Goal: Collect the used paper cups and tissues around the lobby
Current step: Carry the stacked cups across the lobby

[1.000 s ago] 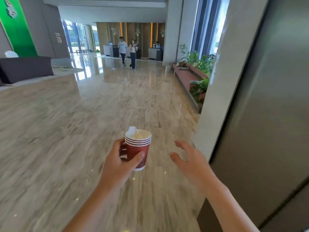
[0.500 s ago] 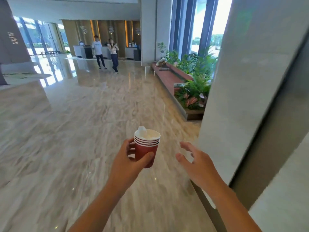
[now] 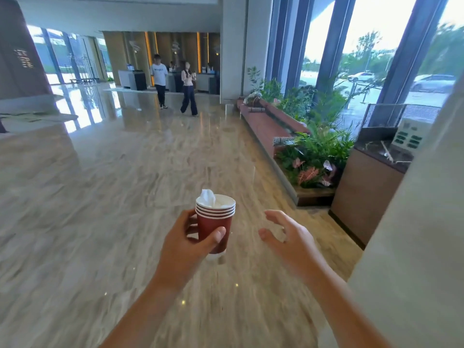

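My left hand (image 3: 185, 244) holds a stack of red paper cups (image 3: 215, 222) at centre, fingers and thumb wrapped round it, with a white tissue (image 3: 207, 198) stuffed in the top cup. My right hand (image 3: 291, 239), at three o'clock of the stack, is empty, fingers spread. Several cups look gathered. I see no litter on the marble floor (image 3: 125, 184) ahead, and I judge the rest of the lobby is unchecked.

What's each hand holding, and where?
Left hand grips the stack of red paper cups around its side wall; tissue sits inside. Right hand holds nothing.
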